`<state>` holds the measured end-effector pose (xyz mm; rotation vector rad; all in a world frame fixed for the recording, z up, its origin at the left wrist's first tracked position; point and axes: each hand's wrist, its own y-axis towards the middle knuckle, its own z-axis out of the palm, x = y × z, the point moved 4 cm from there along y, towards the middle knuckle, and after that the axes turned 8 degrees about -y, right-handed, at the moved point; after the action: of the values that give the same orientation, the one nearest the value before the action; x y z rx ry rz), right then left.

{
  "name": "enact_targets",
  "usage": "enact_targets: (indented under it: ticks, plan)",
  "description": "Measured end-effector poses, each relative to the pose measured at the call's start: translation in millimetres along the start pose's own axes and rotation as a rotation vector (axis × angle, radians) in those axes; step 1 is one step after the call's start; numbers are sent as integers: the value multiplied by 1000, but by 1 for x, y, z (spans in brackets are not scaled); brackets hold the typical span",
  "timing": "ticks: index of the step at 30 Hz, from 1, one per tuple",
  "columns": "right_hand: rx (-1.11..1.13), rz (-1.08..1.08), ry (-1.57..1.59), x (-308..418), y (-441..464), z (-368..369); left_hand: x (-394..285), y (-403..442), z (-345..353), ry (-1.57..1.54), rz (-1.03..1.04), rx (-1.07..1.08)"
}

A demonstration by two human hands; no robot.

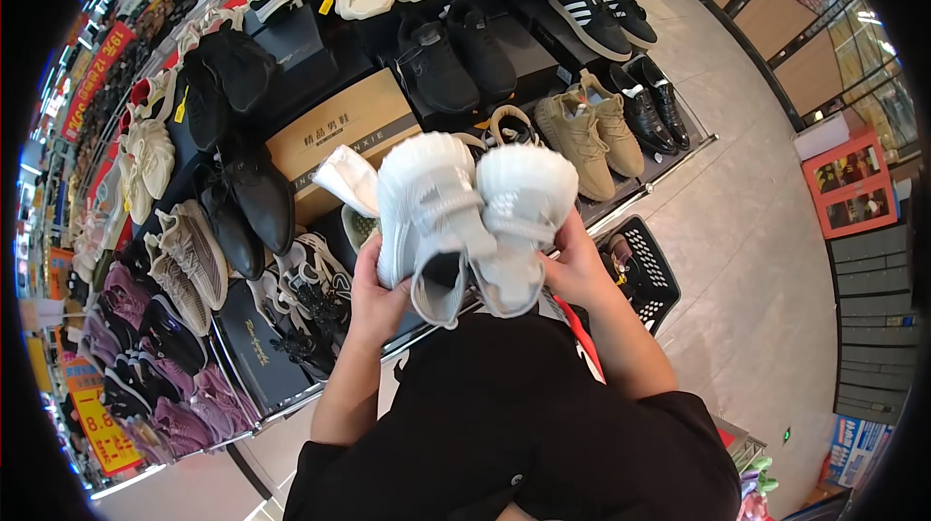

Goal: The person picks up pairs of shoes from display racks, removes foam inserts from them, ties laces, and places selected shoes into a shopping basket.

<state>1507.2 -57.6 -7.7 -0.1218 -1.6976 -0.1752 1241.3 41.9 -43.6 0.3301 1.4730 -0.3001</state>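
Observation:
Between my two hands is a pair of light grey sneakers [449, 199] with thick white soles, side by side in front of my chest. My left hand [380, 280] grips the outer side of the left shoe, and my right hand [574, 264] holds the right shoe from its outer side. The soles point up and away, while the heel openings face me. Some of my fingers are hidden behind the shoes. A crumpled white paper or cloth [347, 179] shows just beyond the left shoe.
A tan shoe box [335, 133] lies on the display ahead, among black leather shoes [254, 193], beige sneakers [589, 138] and black sneakers [456, 60]. Purple shoes [184, 405] fill the left side. To the right, a black basket [652, 269] stands by the grey floor [737, 230].

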Motion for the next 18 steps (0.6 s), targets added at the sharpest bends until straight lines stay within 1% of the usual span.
enact_targets:
  ticks: [1,4,5,6,8,9,10,12,13,14,16,17,18]
  plan:
    - [-38,-18,103,-3,-5,-1,-1,-2,1,-39,3,8]
    - [-42,-70,22,-7,-9,-2,-8,-6,5,-71,-10,-5]
    - [-93,-29,131,-8,-13,-1,-16,-6,5,-16,23,-1]
    - [-98,-37,131,-5,-15,-3,-24,-4,6,-15,31,4]
    - [-132,-238,-338,25,-18,-7,-65,-1,14,592,292,28]
    - [-183,-351,-549,34,-18,-11,-96,-2,24,918,369,50]
    - [-161,-96,25,24,-7,-1,-106,-1,28,919,379,51]
    - [-328,-839,-492,67,-12,-7,-106,2,35,67,45,254]
    - [-378,-925,-611,76,-16,-5,-99,7,34,-61,28,252]
    - [-378,-930,-609,78,-16,-6,-87,14,33,-189,9,250]
    - [-338,-1095,-828,81,-22,-2,-56,27,31,-796,-311,74]
    - [-353,-1111,-835,78,-22,-2,-69,31,37,-793,-316,72]
    - [-357,-1106,-835,78,-23,0,-84,32,45,-938,-384,49]
